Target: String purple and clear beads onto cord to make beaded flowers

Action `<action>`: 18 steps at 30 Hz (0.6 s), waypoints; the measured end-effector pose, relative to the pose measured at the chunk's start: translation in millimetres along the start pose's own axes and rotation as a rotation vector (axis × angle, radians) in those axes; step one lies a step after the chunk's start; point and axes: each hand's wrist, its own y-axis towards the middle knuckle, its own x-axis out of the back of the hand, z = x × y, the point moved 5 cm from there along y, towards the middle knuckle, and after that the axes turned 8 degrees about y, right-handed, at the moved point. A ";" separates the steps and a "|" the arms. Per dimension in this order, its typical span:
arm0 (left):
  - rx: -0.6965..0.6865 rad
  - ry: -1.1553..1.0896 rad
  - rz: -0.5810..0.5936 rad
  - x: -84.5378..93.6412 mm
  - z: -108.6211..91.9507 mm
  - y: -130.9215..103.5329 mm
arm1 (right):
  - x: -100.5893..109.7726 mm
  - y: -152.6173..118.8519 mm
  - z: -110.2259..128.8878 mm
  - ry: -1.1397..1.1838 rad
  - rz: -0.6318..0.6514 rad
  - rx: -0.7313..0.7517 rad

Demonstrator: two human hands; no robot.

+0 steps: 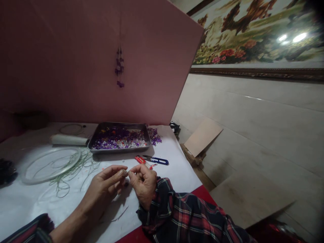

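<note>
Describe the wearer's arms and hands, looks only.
Left hand and right hand: both bare, no gloves. Right sleeve: dark plaid, red blocks, thin pale lines, reaching the wrist. Left sleeve: dark with red, ending up the forearm.

The tray [121, 151] looks like smooth metal, the beads [115, 137] glossy plastic, the sleeve [187, 211] matt woven cloth.

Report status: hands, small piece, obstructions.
Left hand pinching tiny pale piece, details unclear. Right hand pinched shut beside it. Blue-handled metal snips, flat red tool just beyond, not between hands.
</note>
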 end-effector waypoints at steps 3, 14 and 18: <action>0.004 0.020 -0.004 1.8 2.3 0.5 | 0.9 0.7 -2.8 0.030 0.012 -0.047; 0.032 -0.038 -0.031 2.5 -0.6 1.0 | 1.6 0.7 -3.4 0.068 0.022 -0.065; 0.043 -0.095 -0.051 -0.5 -6.4 -0.9 | 1.8 -1.0 -1.1 0.052 -0.018 -0.030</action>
